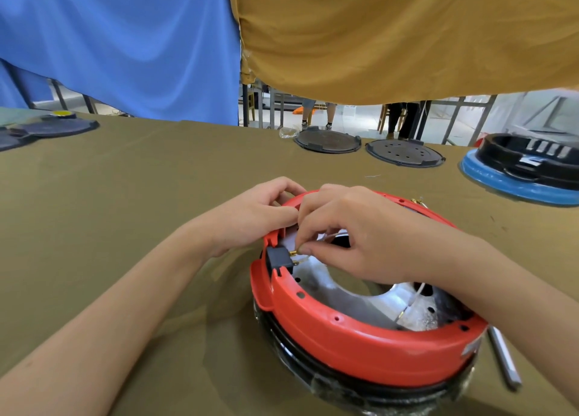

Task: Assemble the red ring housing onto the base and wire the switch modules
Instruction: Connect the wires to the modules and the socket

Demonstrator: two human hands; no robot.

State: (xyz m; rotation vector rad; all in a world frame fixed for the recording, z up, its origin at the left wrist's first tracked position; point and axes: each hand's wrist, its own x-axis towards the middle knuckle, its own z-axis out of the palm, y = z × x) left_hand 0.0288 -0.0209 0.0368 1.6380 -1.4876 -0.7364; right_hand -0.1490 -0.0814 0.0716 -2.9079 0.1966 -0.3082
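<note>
The red ring housing [360, 337] lies flat, opening upward, with free bench [141, 177] on its left, while the left hand [250, 215] fingers curl on its rim and the right hand [354, 234] fingers pinch a brass terminal [294, 252] of the black switch module [279, 259].

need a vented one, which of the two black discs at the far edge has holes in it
The right disc, next to the blue-rimmed unit, has a pattern of small holes in its face. The left disc beside it looks plain, with no holes.

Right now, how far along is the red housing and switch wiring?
Done: the red ring housing sits on the base, with a black switch module slotted in its wall. In hand: the left hand steadies the rim while the right hand pinches a connector at the module's brass terminals. Left: the white wire lies loose inside.
</note>
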